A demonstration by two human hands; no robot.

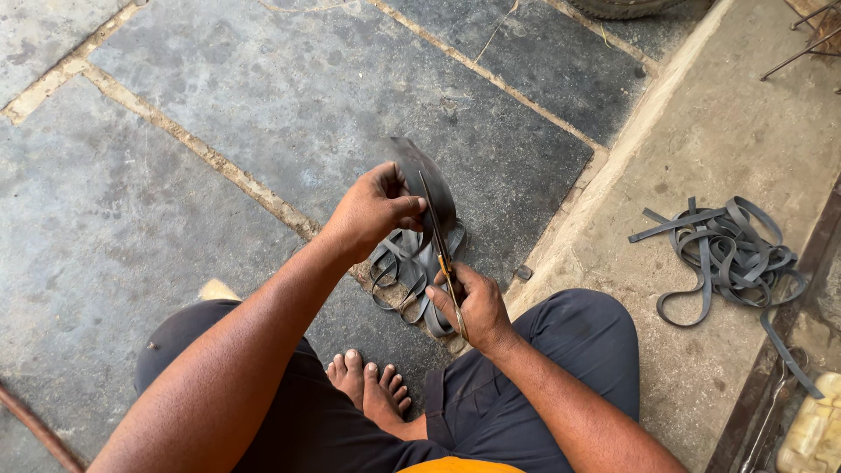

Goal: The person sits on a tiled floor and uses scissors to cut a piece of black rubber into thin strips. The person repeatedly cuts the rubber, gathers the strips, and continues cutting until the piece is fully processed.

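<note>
My left hand (372,210) grips a flat piece of black rubber tube (427,180) and holds it up in front of me. My right hand (477,307) is closed around the yellow handles of a pair of scissors (441,250), whose blades run up along the rubber piece. Below the hands, a small heap of cut black rubber bands (399,267) lies on the stone floor. My bare feet (372,385) and dark trousers fill the lower part of the view.
A second pile of cut rubber bands (727,258) lies on the raised concrete step (701,131) at the right. A tyre edge (622,7) shows at the top. A yellow object (810,429) sits at the bottom right corner.
</note>
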